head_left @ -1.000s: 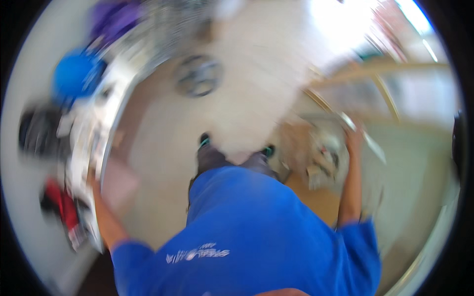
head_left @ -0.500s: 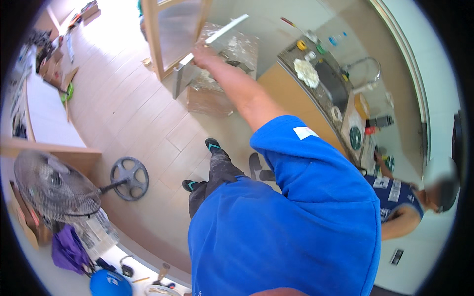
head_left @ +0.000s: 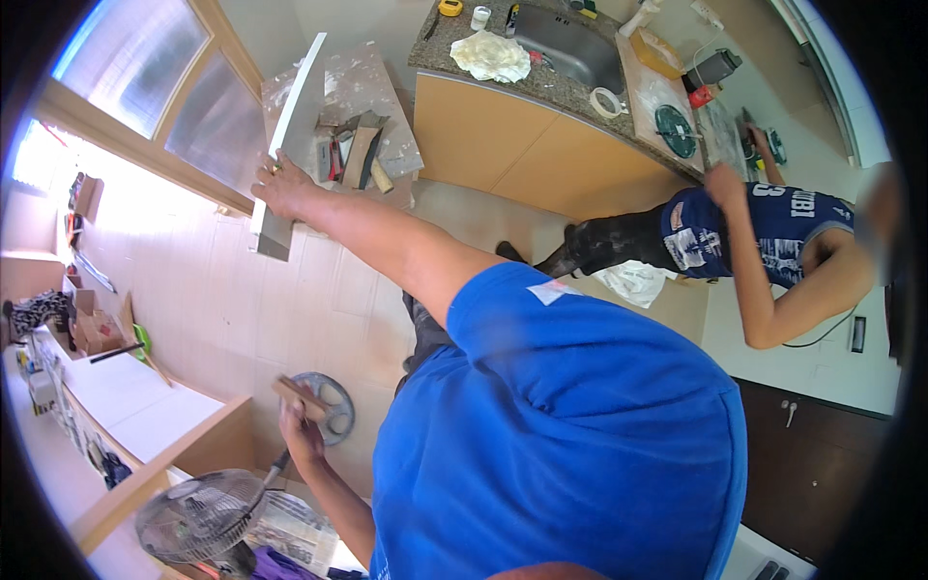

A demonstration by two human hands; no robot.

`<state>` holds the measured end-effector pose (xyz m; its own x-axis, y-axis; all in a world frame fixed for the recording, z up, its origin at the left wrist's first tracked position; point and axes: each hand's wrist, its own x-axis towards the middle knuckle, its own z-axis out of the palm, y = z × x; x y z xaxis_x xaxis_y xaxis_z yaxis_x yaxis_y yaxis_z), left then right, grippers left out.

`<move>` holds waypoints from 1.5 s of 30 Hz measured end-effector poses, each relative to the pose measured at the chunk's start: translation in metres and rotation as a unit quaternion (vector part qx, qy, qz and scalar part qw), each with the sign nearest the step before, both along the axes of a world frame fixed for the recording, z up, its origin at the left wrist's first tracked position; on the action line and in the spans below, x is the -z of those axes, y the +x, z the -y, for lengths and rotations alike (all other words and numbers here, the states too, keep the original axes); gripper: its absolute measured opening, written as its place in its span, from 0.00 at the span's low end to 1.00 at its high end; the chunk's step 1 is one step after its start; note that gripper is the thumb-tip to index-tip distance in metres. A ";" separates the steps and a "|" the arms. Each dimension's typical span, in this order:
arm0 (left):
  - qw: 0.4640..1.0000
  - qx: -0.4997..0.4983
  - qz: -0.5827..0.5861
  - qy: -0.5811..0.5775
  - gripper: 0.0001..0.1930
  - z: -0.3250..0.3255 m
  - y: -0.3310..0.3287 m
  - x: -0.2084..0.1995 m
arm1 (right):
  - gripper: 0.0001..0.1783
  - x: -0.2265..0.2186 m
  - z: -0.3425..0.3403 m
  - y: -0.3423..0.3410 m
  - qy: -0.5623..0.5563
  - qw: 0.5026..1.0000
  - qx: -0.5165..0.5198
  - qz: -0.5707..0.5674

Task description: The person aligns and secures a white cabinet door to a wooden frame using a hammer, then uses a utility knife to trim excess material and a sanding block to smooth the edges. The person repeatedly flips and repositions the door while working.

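My right arm reaches out to a narrow white board point(head_left: 298, 106) standing on its edge. My right hand point(head_left: 280, 186) grips that board near its lower end, fingers bent over the edge. Lower down, my left hand point(head_left: 302, 425) holds a small brown block point(head_left: 302, 398) between thumb and fingers, in front of the fan's round base. Just beyond the board, several hand tools point(head_left: 360, 155), scraper-like with light handles, lie on a plastic-covered box point(head_left: 391, 111).
A wood-framed glass door point(head_left: 174, 87) stands at upper left. A standing fan point(head_left: 198, 517) is at lower left beside a white-topped cabinet point(head_left: 116, 387). A co-worker point(head_left: 773, 232) works at the granite counter point(head_left: 449, 48) with its sink point(head_left: 570, 48) on the right.
My view has turned, so the board and box sit further left. My left hand with the brown block has come into view. The co-worker shows more fully.
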<state>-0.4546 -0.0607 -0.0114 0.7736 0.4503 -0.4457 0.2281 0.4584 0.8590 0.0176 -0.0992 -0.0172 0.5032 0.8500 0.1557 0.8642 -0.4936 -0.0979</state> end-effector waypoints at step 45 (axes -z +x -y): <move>0.866 0.387 -0.101 0.300 0.29 -0.266 0.443 -0.066 | 0.53 0.066 -0.079 0.106 0.370 0.843 0.254 -0.296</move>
